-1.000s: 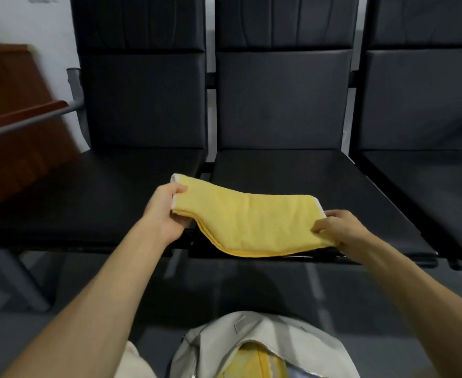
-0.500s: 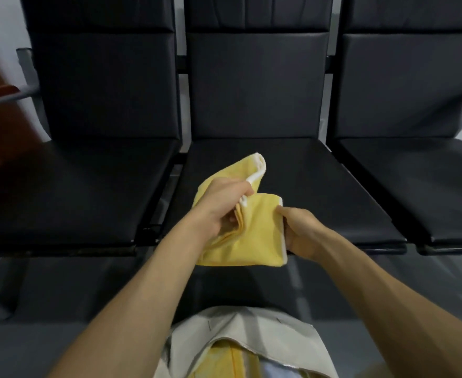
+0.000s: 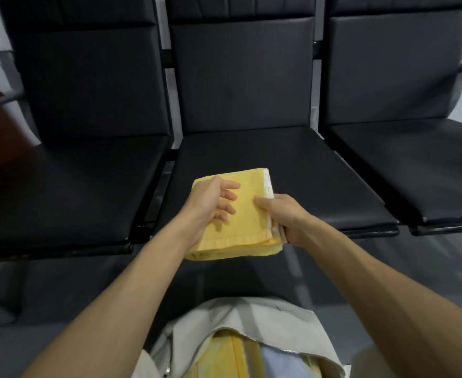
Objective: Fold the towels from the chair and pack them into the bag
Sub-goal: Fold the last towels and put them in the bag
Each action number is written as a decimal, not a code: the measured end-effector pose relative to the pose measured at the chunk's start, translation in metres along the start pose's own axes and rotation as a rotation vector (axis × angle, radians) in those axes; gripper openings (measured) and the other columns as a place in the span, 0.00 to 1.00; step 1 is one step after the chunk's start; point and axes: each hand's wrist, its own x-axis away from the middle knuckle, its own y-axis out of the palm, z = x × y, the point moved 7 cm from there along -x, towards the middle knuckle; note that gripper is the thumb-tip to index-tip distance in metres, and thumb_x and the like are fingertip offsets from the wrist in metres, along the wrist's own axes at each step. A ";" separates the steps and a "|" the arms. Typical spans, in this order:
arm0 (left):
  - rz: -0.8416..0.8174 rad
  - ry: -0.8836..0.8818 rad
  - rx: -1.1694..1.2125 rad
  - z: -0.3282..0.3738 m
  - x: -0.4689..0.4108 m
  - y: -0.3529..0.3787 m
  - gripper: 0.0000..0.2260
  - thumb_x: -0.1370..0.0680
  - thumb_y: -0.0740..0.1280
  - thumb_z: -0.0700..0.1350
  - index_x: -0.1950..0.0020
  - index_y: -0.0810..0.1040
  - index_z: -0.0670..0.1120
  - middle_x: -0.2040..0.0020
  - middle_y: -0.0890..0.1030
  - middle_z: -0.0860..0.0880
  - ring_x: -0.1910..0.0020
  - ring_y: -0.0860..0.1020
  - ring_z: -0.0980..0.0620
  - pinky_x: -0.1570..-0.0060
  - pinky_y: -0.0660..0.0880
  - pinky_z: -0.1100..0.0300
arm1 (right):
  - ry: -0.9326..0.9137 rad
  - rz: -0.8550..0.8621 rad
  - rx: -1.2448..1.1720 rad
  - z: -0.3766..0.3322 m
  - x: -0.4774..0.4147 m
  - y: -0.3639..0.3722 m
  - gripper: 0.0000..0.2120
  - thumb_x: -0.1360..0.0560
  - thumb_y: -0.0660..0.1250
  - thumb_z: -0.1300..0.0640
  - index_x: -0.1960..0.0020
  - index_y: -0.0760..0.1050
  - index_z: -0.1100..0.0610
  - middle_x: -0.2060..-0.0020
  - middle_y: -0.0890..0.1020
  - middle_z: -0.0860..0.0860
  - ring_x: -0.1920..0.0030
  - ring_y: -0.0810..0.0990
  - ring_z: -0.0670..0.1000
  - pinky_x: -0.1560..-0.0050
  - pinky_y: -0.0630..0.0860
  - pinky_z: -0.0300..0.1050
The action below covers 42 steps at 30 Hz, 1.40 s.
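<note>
Fingers (image 3: 228, 196) of the left hand (image 3: 210, 200) lie straight and spread, flat on the folded towel (image 3: 247, 227). Right hand (image 3: 281, 214) pinches the towel's right edge, thumb on top. Towel is held over the middle chair (image 3: 251, 154) seat's front edge, beyond the open bag (image 3: 251, 315).

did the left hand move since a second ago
Yes. The left hand went right: from the left seat's front corner to over the middle seat, now resting on the folded yellow towel.
</note>
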 end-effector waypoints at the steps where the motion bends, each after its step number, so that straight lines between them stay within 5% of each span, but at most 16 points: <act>1: 0.060 0.016 0.015 0.001 0.000 -0.012 0.12 0.22 0.59 0.42 0.47 0.81 0.46 0.53 0.79 0.46 0.62 0.77 0.50 0.66 0.73 0.59 | -0.065 0.024 0.043 -0.005 0.002 0.001 0.15 0.20 0.61 0.49 0.37 0.74 0.56 0.48 0.82 0.53 0.48 0.82 0.55 0.43 0.79 0.56; 3: 0.172 0.077 -0.060 0.002 -0.001 -0.036 0.12 0.22 0.60 0.40 0.43 0.80 0.49 0.50 0.78 0.48 0.57 0.77 0.52 0.60 0.73 0.59 | -0.208 0.028 0.076 -0.020 0.011 0.004 0.12 0.19 0.61 0.52 0.38 0.75 0.54 0.47 0.82 0.51 0.47 0.81 0.53 0.42 0.78 0.56; 6: 0.191 0.257 -0.356 0.012 0.005 -0.058 0.29 0.24 0.60 0.33 0.27 0.65 0.54 0.37 0.67 0.54 0.40 0.68 0.56 0.40 0.70 0.58 | -0.361 -0.116 0.055 -0.043 0.030 0.012 0.09 0.19 0.62 0.55 0.41 0.77 0.52 0.47 0.83 0.51 0.48 0.83 0.51 0.44 0.80 0.52; 9: -0.104 0.256 -0.567 0.006 0.011 -0.060 0.46 0.28 0.62 0.29 0.23 0.44 0.63 0.25 0.52 0.58 0.25 0.51 0.52 0.30 0.57 0.52 | -0.436 -0.327 0.114 -0.049 0.050 0.022 0.11 0.19 0.62 0.59 0.39 0.76 0.53 0.47 0.84 0.52 0.49 0.84 0.51 0.49 0.81 0.47; 11: -0.321 0.152 -0.579 -0.011 0.016 -0.062 0.52 0.29 0.68 0.30 0.24 0.38 0.65 0.23 0.54 0.56 0.25 0.55 0.51 0.35 0.64 0.57 | -0.435 -0.415 0.163 -0.044 0.060 0.024 0.12 0.20 0.62 0.61 0.37 0.75 0.56 0.47 0.84 0.53 0.48 0.84 0.53 0.51 0.81 0.46; 13: -0.440 0.058 -0.556 -0.028 0.025 -0.063 0.51 0.30 0.74 0.35 0.22 0.42 0.61 0.29 0.67 0.54 0.32 0.68 0.54 0.41 0.70 0.61 | -0.413 -0.448 0.192 -0.040 0.068 0.022 0.12 0.20 0.62 0.62 0.37 0.76 0.57 0.49 0.84 0.53 0.50 0.84 0.53 0.54 0.81 0.44; 15: -0.488 0.018 -0.593 -0.040 0.034 -0.064 0.42 0.31 0.77 0.42 0.23 0.58 0.53 0.36 0.75 0.53 0.38 0.74 0.54 0.38 0.73 0.56 | -0.382 -0.459 0.222 -0.034 0.075 0.016 0.11 0.20 0.62 0.62 0.39 0.76 0.57 0.51 0.84 0.52 0.52 0.84 0.52 0.57 0.80 0.43; 18: -0.565 0.037 -0.613 -0.046 0.047 -0.062 0.26 0.32 0.76 0.53 0.36 0.76 0.50 0.41 0.80 0.53 0.42 0.78 0.54 0.39 0.75 0.53 | -0.316 -0.424 0.297 -0.020 0.077 0.007 0.08 0.20 0.62 0.60 0.43 0.77 0.55 0.52 0.85 0.51 0.51 0.85 0.53 0.55 0.81 0.45; 27: -0.642 -0.123 -0.551 -0.115 0.077 -0.007 0.14 0.19 0.64 0.46 0.34 0.70 0.46 0.38 0.77 0.47 0.40 0.77 0.48 0.39 0.75 0.48 | -0.069 -0.269 0.686 0.049 0.081 -0.023 0.09 0.19 0.62 0.52 0.40 0.75 0.52 0.45 0.80 0.49 0.46 0.80 0.51 0.42 0.76 0.50; 31: -0.729 -0.181 -0.614 -0.157 0.090 0.024 0.08 0.19 0.62 0.47 0.40 0.71 0.49 0.40 0.77 0.48 0.44 0.77 0.50 0.46 0.76 0.55 | 0.149 -0.313 0.822 0.117 0.079 -0.027 0.12 0.19 0.61 0.53 0.39 0.74 0.56 0.40 0.77 0.52 0.41 0.77 0.54 0.35 0.72 0.53; 34: -0.840 -0.125 -0.931 -0.196 0.097 0.045 0.17 0.19 0.62 0.51 0.32 0.69 0.47 0.36 0.75 0.49 0.40 0.75 0.49 0.41 0.73 0.53 | 0.308 -0.339 0.830 0.174 0.078 -0.021 0.19 0.20 0.62 0.49 0.32 0.69 0.55 0.35 0.73 0.53 0.38 0.73 0.55 0.36 0.70 0.52; 37: -0.916 0.015 -1.337 -0.224 0.097 0.055 0.20 0.21 0.60 0.56 0.35 0.71 0.46 0.38 0.77 0.45 0.42 0.76 0.45 0.41 0.73 0.49 | 0.259 -0.287 1.004 0.209 0.075 -0.009 0.23 0.20 0.59 0.47 0.29 0.67 0.56 0.30 0.70 0.54 0.32 0.70 0.57 0.33 0.66 0.50; 39: -0.899 0.067 -1.463 -0.221 0.092 0.059 0.16 0.21 0.60 0.54 0.37 0.75 0.47 0.41 0.79 0.46 0.45 0.77 0.45 0.43 0.74 0.49 | 0.142 -0.211 1.122 0.218 0.072 -0.002 0.13 0.20 0.59 0.48 0.43 0.75 0.54 0.39 0.74 0.55 0.34 0.70 0.56 0.37 0.67 0.46; 41: -0.735 0.136 -1.458 -0.204 0.079 0.061 0.13 0.20 0.59 0.50 0.40 0.78 0.50 0.42 0.79 0.48 0.45 0.77 0.46 0.46 0.75 0.51 | 0.067 -0.103 1.152 0.222 0.072 -0.002 0.10 0.22 0.62 0.49 0.60 0.72 0.52 0.47 0.73 0.53 0.40 0.72 0.55 0.42 0.70 0.47; 42: -0.627 0.194 -1.428 -0.193 0.071 0.063 0.13 0.20 0.58 0.47 0.40 0.78 0.50 0.41 0.78 0.49 0.44 0.77 0.46 0.47 0.75 0.52 | 0.054 -0.048 1.154 0.222 0.071 -0.004 0.10 0.23 0.63 0.48 0.60 0.72 0.51 0.47 0.74 0.52 0.44 0.74 0.54 0.44 0.72 0.47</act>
